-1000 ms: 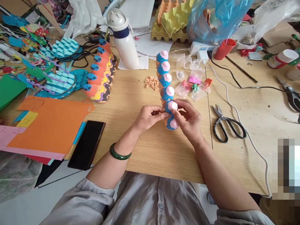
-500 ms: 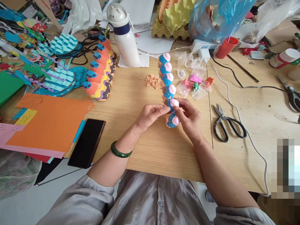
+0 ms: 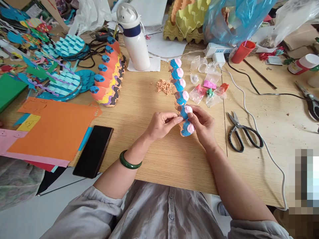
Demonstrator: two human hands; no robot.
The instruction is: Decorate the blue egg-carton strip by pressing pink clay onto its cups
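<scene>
Between my hands lies a strip of egg carton (image 3: pixel 178 84) with a row of bumps, covered in blue clay with pink clay lumps along its right side. My left hand (image 3: pixel 161 125) is closed in a pinch at the strip's left edge, near the second bump from me. On the right side, my right hand (image 3: pixel 204 126) grips the same bump, its thumb pressing by the pink clay lump (image 3: pixel 188 109). Its other fingers are partly hidden behind the strip. Orange crumbs (image 3: pixel 163 87) lie left of the strip, and small bags of coloured clay (image 3: pixel 209 84) lie to its right.
Black-handled scissors (image 3: pixel 243 129) lie open to the right, beside a white cable (image 3: pixel 245 103). A phone (image 3: pixel 93 151) and orange paper (image 3: pixel 53 129) are at left. Farther back stand a painted carton piece (image 3: pixel 109 74), a white bottle (image 3: pixel 136 46) and a red cup (image 3: pixel 243 52).
The near end of the strip has swung slightly to the right, with both hands moving along with it. The view has shifted a little. Both hands keep their hold.
</scene>
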